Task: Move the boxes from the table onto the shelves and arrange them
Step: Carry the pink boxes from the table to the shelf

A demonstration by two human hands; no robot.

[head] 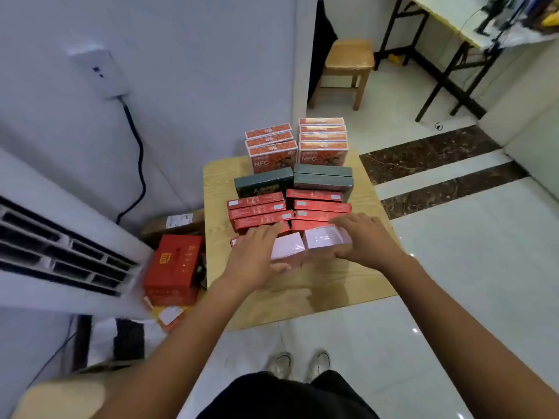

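A small wooden table (317, 285) carries rows of boxes. At the back stand orange NFC boxes (322, 146), then dark green boxes (322, 176), then several flat red boxes (320, 205). Nearest to me lie two pale pink boxes. My left hand (257, 258) lies over the left pink box (287, 247), fingers on its far side and thumb at its near edge. My right hand (363, 237) grips the right pink box (325, 238) the same way. No shelves are in view.
A white air-conditioner unit (60, 252) stands at the left. A red carton (175, 267) and a brown parcel (172, 225) lie on the floor beside the table. A wooden stool (348, 65) and a folding table (459, 31) stand farther back on the tiled floor.
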